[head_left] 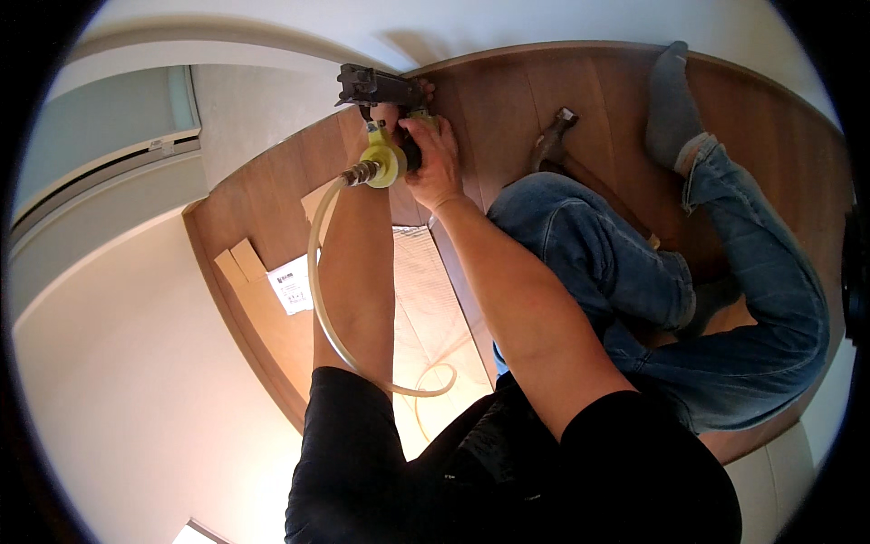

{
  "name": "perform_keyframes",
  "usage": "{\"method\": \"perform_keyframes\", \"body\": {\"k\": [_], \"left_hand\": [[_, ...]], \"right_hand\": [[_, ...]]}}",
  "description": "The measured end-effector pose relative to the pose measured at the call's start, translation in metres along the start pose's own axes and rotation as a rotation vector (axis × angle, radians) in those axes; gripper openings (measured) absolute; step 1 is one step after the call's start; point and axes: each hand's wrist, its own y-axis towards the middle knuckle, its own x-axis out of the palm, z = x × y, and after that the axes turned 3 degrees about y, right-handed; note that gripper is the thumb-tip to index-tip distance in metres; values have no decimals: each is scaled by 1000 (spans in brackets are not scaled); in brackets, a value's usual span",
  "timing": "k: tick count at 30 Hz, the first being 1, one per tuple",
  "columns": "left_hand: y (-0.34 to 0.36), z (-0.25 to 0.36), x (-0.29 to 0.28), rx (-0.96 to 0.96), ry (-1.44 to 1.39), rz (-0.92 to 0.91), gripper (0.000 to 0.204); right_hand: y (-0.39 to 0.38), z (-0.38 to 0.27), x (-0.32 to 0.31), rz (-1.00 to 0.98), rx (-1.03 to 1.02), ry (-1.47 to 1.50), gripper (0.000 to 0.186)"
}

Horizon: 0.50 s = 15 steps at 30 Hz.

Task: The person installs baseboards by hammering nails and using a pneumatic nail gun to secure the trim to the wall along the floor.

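Brown plank floor — pale walls — framed panel upper left, warm glow below.

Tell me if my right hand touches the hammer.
Apart. The head view shows it plainly: bare floor lies between your right hand, up at the air tool, and the hammer.

Hammer on wooden floor, white label, brown cardboard.

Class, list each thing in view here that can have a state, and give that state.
Air tool: held, hose connected
Hose: attached, curling into a loop
Hammer: lying on the floor, not held
Printed white paper: print side up
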Motion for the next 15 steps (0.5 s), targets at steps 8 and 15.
{"method": "perform_keyframes", "body": {"k": [8,15], "left_hand": [[-3,-12,20,140,-151,12,25],[-12,-8,1,93,16,-91,29]], "right_hand": [[-7,17,-2,-78,114,6,74],[-8,3,-12,-158,136,-59,84]]}}
